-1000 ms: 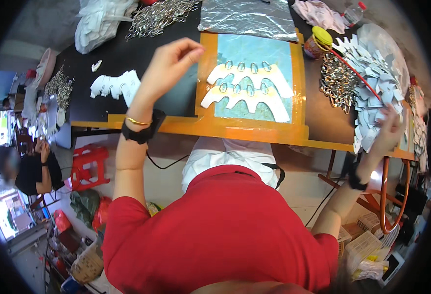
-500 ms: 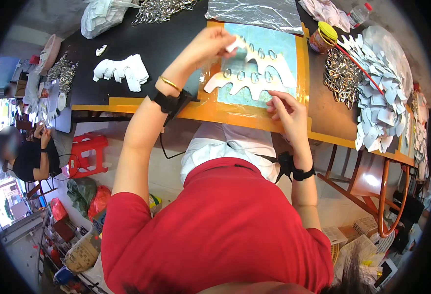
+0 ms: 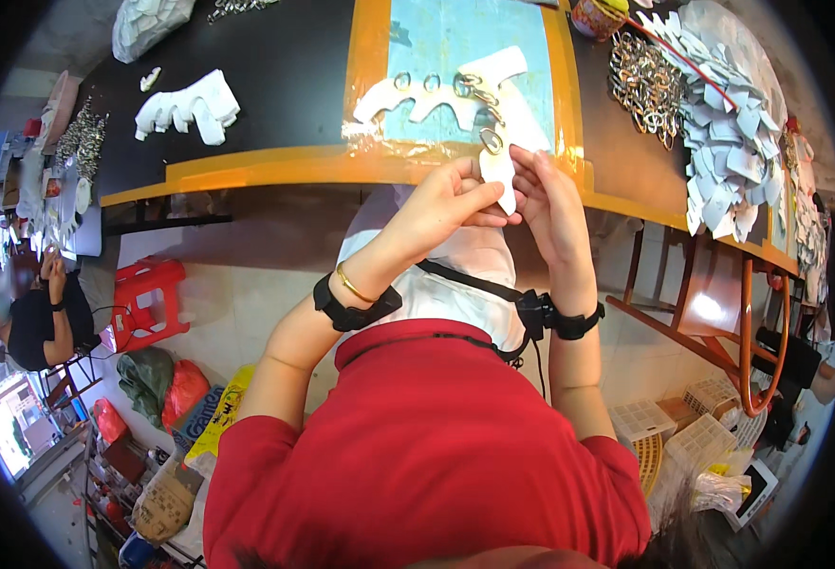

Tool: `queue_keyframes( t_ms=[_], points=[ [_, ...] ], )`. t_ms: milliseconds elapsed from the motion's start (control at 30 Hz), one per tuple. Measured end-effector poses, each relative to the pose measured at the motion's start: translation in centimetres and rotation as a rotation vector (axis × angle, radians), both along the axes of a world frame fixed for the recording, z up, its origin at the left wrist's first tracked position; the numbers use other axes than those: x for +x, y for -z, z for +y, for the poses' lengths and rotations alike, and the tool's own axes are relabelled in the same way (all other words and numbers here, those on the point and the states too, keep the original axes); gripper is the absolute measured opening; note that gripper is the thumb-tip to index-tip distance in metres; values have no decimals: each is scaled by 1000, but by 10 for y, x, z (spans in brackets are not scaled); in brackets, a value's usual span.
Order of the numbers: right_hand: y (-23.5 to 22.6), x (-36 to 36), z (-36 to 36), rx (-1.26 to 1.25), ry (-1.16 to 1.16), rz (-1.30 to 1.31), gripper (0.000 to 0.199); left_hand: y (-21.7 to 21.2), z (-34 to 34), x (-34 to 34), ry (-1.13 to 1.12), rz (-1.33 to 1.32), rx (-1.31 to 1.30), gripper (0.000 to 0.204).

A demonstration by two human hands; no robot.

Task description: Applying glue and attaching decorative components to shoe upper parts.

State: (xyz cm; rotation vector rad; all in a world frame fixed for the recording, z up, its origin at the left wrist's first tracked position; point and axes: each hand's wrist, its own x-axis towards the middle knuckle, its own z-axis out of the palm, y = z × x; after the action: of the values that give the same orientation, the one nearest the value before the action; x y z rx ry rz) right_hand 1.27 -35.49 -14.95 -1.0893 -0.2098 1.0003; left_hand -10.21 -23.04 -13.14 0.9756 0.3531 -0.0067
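just swung round from lying on the mat point(image 3: 427, 28): one strip point(image 3: 498, 180), tip-first past the near edge of the table point(image 3: 275, 57). pinched in the left hand point(image 3: 454, 196); cannot tell if by the right hand point(image 3: 555, 204) too. so singled out from the other strip point(image 3: 378, 98).

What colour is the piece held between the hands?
White: a flat, pointed piece, best in the head view.

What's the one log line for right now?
left hand: gripping white piece | right hand: beside it | ring pile: right of blue mat
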Motion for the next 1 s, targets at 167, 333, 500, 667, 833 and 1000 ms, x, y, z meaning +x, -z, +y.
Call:
queue_keyframes(
  t_ms=[167, 333, 500, 667, 833, 1000],
  points=[
    [-12, -1, 9, 55, -4, -58, 45, 8, -7, -3, -91, -25, 34, 41],
    [-16, 4, 21, -11, -14, -179, 45, 3, -1, -4, -139, -51, 59, 41],
    [-29, 20, 33, -68, -91, -262, 44, 2, 0, 6, -83, -186, 16, 46],
    [-37, 33, 39, 8, -78, -238, 44, -1, 1, 12, -83, -228, 129, 54],
    [-49, 26, 30, 62, 312, -648, 41, 3, -3, 21, -72, -266, 51, 42],
    [-40, 33, -2, -167, 251, -722, 39, 10, -28, 31, 15, -89, -138, 29]
  ],
)
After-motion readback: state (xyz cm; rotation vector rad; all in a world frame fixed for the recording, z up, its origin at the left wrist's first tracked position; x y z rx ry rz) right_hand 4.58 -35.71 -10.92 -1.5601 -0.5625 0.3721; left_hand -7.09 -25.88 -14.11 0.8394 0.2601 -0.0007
